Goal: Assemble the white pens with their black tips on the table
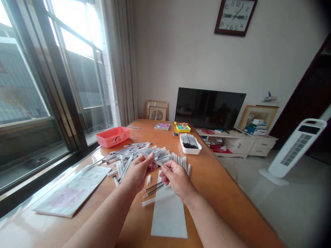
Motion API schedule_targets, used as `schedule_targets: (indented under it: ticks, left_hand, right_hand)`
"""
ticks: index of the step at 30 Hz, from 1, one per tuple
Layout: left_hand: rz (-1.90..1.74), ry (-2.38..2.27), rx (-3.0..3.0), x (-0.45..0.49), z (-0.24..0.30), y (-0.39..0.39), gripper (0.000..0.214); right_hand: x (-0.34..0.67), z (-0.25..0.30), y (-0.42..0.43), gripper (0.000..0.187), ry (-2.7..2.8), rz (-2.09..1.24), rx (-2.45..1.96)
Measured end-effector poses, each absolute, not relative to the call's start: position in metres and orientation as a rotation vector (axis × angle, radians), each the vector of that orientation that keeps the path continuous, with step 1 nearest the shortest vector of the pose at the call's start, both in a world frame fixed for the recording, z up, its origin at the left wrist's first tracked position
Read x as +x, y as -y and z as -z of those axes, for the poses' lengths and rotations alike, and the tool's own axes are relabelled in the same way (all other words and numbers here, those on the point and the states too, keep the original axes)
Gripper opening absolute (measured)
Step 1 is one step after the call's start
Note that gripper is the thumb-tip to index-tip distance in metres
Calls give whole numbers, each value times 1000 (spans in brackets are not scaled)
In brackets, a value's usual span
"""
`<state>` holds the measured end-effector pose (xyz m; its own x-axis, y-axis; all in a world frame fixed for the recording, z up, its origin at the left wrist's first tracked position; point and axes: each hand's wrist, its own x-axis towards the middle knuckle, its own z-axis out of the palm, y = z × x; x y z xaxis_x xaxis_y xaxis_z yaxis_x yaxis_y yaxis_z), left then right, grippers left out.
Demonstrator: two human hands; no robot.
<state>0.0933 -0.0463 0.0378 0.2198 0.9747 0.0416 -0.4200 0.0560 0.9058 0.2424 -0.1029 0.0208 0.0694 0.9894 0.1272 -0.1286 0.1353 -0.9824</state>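
A slim translucent pen barrel [157, 162] spans the gap between my two hands above the table. My left hand [137, 171] pinches it between thumb and fingers, and my right hand [179, 179] grips its other end. Just below my hands, dark pen refills [153, 190] lie partly over a white paper strip [169, 218]. Beside them are a small white pen cap [148, 179] and a loose clear tube [148, 202]. Behind my hands spreads a heap of clear pens and barrels [161, 154], partly hidden by my fingers.
A white box [191, 151] with black-tipped pens stands at the right table edge. A red plastic box [113, 137] sits at the left. A booklet [73, 193] lies near left. Farther back are a colourful book [162, 126] and a yellow box [182, 130].
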Motion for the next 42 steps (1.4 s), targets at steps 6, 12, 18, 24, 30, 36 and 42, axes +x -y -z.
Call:
schedule_targets:
  ticks: [6, 12, 18, 24, 30, 36, 42]
  left_hand:
    - [-1161, -630, 1014, 92, -42, 52, 31]
    - [-1100, -563, 1023, 92, -41, 52, 28]
    - [-1149, -688, 1002, 92, -32, 44, 33]
    - [-1149, -658, 1042, 90, -37, 46, 30]
    - [-1153, -689, 1047, 91, -35, 45, 36]
    - [-1161, -699, 1043, 90, -34, 43, 35]
    - [-1153, -753, 1027, 91, -33, 44, 38]
  right_hand:
    - [242, -26, 106, 38, 1041, -1239, -981]
    - [246, -20, 101, 36, 1074, -1166, -1015]
    - [240, -15, 100, 32, 1277, -891, -1102]
    - [240, -17, 101, 46, 1123, -1189, -1075]
    - [238, -18, 102, 43, 1176, -1085, -1092]
    - [237, -20, 103, 44, 1085, -1185, -1081]
    - [238, -16, 101, 41, 1065, -1209, -1046]
